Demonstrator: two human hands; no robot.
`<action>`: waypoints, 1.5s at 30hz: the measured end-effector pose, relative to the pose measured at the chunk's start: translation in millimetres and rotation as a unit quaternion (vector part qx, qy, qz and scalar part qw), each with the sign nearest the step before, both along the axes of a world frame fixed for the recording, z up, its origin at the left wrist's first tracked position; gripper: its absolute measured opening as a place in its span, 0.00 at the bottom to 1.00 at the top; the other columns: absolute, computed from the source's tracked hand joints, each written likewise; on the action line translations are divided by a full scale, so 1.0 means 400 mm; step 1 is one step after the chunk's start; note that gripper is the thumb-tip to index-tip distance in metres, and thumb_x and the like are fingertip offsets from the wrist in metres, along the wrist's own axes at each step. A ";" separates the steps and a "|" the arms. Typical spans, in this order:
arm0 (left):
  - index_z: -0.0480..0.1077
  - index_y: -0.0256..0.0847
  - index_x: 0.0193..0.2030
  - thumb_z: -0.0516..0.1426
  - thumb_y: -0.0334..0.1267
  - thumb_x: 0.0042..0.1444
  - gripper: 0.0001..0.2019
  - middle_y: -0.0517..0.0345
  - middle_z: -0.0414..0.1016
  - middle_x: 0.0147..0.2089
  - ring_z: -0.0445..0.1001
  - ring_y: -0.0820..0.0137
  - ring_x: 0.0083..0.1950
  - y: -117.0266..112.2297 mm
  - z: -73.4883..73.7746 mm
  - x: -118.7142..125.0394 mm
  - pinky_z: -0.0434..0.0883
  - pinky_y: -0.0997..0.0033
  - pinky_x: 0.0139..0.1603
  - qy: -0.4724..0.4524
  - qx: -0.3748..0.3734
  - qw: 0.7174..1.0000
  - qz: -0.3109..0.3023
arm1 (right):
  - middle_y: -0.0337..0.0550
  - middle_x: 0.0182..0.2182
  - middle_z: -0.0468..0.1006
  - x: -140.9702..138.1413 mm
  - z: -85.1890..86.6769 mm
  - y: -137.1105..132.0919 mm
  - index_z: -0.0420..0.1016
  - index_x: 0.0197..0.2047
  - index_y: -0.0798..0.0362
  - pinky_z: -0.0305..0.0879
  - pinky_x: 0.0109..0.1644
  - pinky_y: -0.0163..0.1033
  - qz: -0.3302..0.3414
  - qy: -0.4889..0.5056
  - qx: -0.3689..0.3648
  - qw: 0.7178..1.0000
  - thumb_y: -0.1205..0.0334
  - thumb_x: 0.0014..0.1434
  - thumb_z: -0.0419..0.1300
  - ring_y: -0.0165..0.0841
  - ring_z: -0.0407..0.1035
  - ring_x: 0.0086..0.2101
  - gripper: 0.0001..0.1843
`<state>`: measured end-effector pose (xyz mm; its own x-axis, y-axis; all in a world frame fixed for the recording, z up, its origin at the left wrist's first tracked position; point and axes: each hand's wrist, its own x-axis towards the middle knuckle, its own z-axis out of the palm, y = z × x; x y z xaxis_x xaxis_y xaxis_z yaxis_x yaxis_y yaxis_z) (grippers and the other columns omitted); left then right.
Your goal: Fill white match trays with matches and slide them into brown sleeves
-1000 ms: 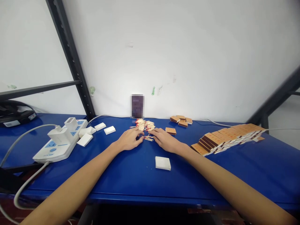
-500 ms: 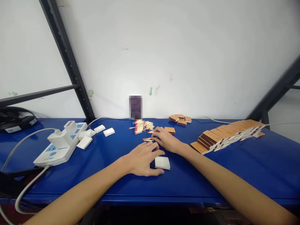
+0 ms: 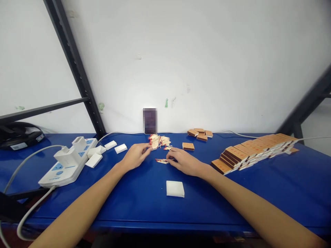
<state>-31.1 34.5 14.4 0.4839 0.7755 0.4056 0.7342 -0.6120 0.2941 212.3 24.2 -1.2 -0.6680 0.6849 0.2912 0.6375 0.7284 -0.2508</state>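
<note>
A loose pile of red-tipped matchsticks [image 3: 162, 140] lies near the wall. My left hand [image 3: 136, 156] reaches its left front edge, thumb and fingers drawn together on the matchsticks there. Closer to me is a small bunch of matchsticks [image 3: 161, 161], heads to the left. The curled fingers of my right hand [image 3: 184, 162] close on its right end; the fingertips partly hide what they grip. In front of both hands, a white matchbox tray [image 3: 175, 189] lies on the blue table, apart from them.
Stacked brown matchboxes [image 3: 248, 151] form a long row at right. A single matchbox [image 3: 188, 146] and a small heap of matchboxes [image 3: 200, 133] lie behind my right hand. Left are white trays [image 3: 120, 148] and a power strip [image 3: 69, 165] with cables. A dark pixelated rectangle [image 3: 150, 120] leans against the wall.
My left hand has moved left and away from me, from above the white tray to the matchstick pile. My right hand stays by the small bunch. The tray is now uncovered.
</note>
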 end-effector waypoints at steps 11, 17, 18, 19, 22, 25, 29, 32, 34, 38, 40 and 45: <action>0.74 0.45 0.46 0.47 0.48 0.64 0.17 0.63 0.71 0.24 0.69 0.72 0.26 -0.006 -0.018 0.029 0.58 0.74 0.30 0.070 -0.064 0.995 -0.041 | 0.49 0.39 0.74 0.034 -0.003 0.031 0.70 0.51 0.56 0.63 0.45 0.40 -0.118 -0.009 -0.001 0.993 0.63 0.66 0.48 0.36 0.68 0.39 0.15; 0.73 0.46 0.49 0.49 0.48 0.63 0.16 0.62 0.72 0.26 0.69 0.71 0.27 0.001 -0.021 0.036 0.58 0.73 0.29 0.097 -0.063 0.992 -0.044 | 0.52 0.43 0.72 0.004 -0.016 0.078 0.69 0.55 0.56 0.61 0.48 0.40 -0.164 -0.025 0.024 0.986 0.55 0.67 0.49 0.38 0.69 0.42 0.20; 0.73 0.46 0.49 0.48 0.48 0.63 0.17 0.62 0.72 0.26 0.70 0.71 0.27 0.002 -0.022 0.039 0.58 0.73 0.29 0.096 -0.064 0.992 -0.041 | 0.52 0.43 0.72 -0.001 -0.016 0.083 0.69 0.55 0.56 0.61 0.48 0.40 -0.162 -0.029 0.019 0.986 0.55 0.67 0.49 0.38 0.69 0.43 0.19; 0.72 0.46 0.49 0.48 0.48 0.63 0.17 0.62 0.72 0.26 0.70 0.71 0.28 0.003 -0.022 0.041 0.58 0.73 0.29 0.093 -0.065 0.993 -0.036 | 0.52 0.42 0.73 -0.004 -0.015 0.087 0.70 0.54 0.55 0.61 0.48 0.40 -0.161 -0.031 0.015 0.986 0.55 0.67 0.49 0.38 0.69 0.43 0.18; 0.72 0.45 0.50 0.47 0.47 0.64 0.18 0.61 0.73 0.27 0.71 0.70 0.29 0.006 -0.026 0.046 0.60 0.73 0.30 0.077 -0.062 0.995 -0.016 | 0.50 0.39 0.73 -0.004 -0.015 0.095 0.73 0.48 0.54 0.60 0.45 0.39 -0.157 -0.025 0.010 0.987 0.56 0.67 0.48 0.37 0.69 0.40 0.16; 0.71 0.44 0.52 0.47 0.45 0.64 0.17 0.60 0.74 0.28 0.72 0.69 0.30 0.011 -0.030 0.043 0.61 0.72 0.31 0.072 -0.050 0.996 0.003 | 0.48 0.37 0.73 0.003 -0.018 0.090 0.73 0.44 0.55 0.60 0.42 0.37 -0.142 -0.011 0.009 0.990 0.56 0.67 0.49 0.35 0.68 0.37 0.15; 0.73 0.44 0.48 0.48 0.43 0.63 0.16 0.59 0.75 0.28 0.72 0.68 0.29 0.026 -0.032 0.023 0.61 0.72 0.30 0.077 -0.024 0.996 0.042 | 0.44 0.33 0.72 0.015 -0.019 0.059 0.73 0.40 0.54 0.58 0.38 0.37 -0.091 0.002 -0.012 0.996 0.56 0.66 0.51 0.34 0.66 0.34 0.13; 0.74 0.44 0.46 0.48 0.43 0.62 0.15 0.59 0.76 0.29 0.72 0.68 0.29 0.037 -0.036 0.007 0.61 0.72 0.30 0.068 -0.023 0.995 0.067 | 0.42 0.31 0.71 0.019 -0.004 0.040 0.74 0.42 0.52 0.57 0.35 0.36 -0.072 0.024 -0.032 0.997 0.53 0.65 0.52 0.32 0.65 0.32 0.14; 0.74 0.44 0.47 0.48 0.43 0.62 0.15 0.59 0.76 0.29 0.72 0.68 0.30 0.041 -0.040 0.003 0.61 0.71 0.31 0.060 -0.024 0.996 0.068 | 0.41 0.30 0.72 0.016 0.014 0.046 0.73 0.45 0.51 0.57 0.35 0.36 -0.084 0.034 -0.023 0.996 0.53 0.65 0.52 0.32 0.65 0.31 0.14; 0.74 0.43 0.45 0.48 0.42 0.62 0.15 0.59 0.75 0.27 0.72 0.68 0.29 0.038 -0.043 0.006 0.61 0.72 0.31 0.058 -0.028 0.996 0.064 | 0.46 0.36 0.74 -0.015 0.059 0.109 0.74 0.49 0.52 0.60 0.40 0.38 -0.102 -0.016 0.025 0.994 0.59 0.64 0.54 0.35 0.68 0.36 0.13; 0.74 0.42 0.45 0.48 0.41 0.62 0.15 0.59 0.74 0.26 0.72 0.69 0.28 0.036 -0.042 0.008 0.61 0.72 0.30 0.059 -0.029 0.996 0.065 | 0.48 0.41 0.75 -0.041 0.079 0.146 0.74 0.49 0.50 0.61 0.42 0.38 -0.085 -0.068 0.026 0.994 0.60 0.62 0.56 0.38 0.69 0.41 0.13; 0.75 0.43 0.44 0.48 0.39 0.61 0.15 0.59 0.75 0.26 0.72 0.68 0.29 0.040 -0.035 -0.002 0.62 0.72 0.31 0.045 -0.019 0.997 0.066 | 0.49 0.41 0.77 -0.094 0.106 0.192 0.77 0.45 0.50 0.61 0.38 0.37 -0.076 -0.187 0.005 0.979 0.61 0.58 0.60 0.40 0.71 0.41 0.12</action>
